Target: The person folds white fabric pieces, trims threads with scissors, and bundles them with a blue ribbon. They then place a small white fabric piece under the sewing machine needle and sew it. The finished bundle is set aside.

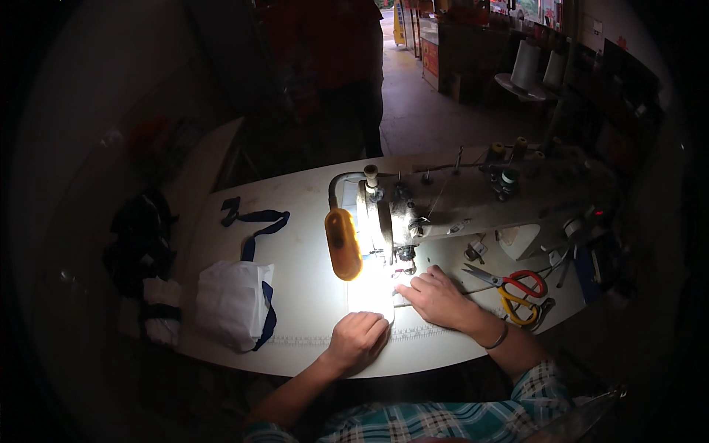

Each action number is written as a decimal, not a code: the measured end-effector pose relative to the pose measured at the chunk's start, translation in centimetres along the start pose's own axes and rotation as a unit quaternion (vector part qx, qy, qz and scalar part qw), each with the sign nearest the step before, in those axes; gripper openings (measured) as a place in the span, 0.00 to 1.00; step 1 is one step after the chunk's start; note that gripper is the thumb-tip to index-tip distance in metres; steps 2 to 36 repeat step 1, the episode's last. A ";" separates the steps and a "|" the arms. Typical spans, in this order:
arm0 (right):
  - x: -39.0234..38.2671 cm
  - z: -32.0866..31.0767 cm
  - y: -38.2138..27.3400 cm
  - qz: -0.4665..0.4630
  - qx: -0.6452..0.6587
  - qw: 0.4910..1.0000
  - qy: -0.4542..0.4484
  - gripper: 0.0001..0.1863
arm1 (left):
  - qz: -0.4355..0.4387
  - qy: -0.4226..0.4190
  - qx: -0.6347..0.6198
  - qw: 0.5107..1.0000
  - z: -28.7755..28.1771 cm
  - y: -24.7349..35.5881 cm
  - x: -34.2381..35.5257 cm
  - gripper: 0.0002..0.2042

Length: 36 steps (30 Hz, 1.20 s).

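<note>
A white cloth point(367, 298) lies under the bright light by the needle of a sewing machine point(473, 198), its details washed out by the glare. My left hand point(359, 339) is closed at the cloth's near edge, fingers curled and pinching it. Close to the needle and presser foot, my right hand point(437, 299) has its thumb and fingers drawn together at the right edge of the cloth. The exact grip of those fingertips is hard to see in the glare. A yellow lamp point(343, 244) hangs just left of the machine head.
Scissors with red handles point(526, 283) and a yellow-handled cutting tool point(519, 306) lie right of my right hand. At left sit folded white fabric point(230, 303) and a navy ribbon point(264, 216). A measuring scale point(415, 331) runs near the table's front edge. Thread cones point(525, 65) stand behind.
</note>
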State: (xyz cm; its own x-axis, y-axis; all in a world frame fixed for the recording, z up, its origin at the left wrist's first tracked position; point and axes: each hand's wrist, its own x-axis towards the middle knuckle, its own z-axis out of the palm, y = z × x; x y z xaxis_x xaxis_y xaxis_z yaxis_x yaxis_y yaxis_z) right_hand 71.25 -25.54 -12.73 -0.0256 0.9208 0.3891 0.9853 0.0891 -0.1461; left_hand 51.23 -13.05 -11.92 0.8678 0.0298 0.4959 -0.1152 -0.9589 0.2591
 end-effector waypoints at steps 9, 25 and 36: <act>0.0 0.0 -0.1 0.000 0.001 1.000 -0.001 0.19 | -0.003 -0.005 -0.003 1.000 -0.1 0.0 0.0 0.07; 0.0 0.0 -0.1 0.000 0.001 1.000 -0.001 0.19 | -0.003 -0.005 -0.003 1.000 -0.1 0.0 0.0 0.07; 0.0 0.0 -0.1 0.000 0.001 1.000 -0.001 0.19 | -0.003 -0.005 -0.003 1.000 -0.1 0.0 0.0 0.07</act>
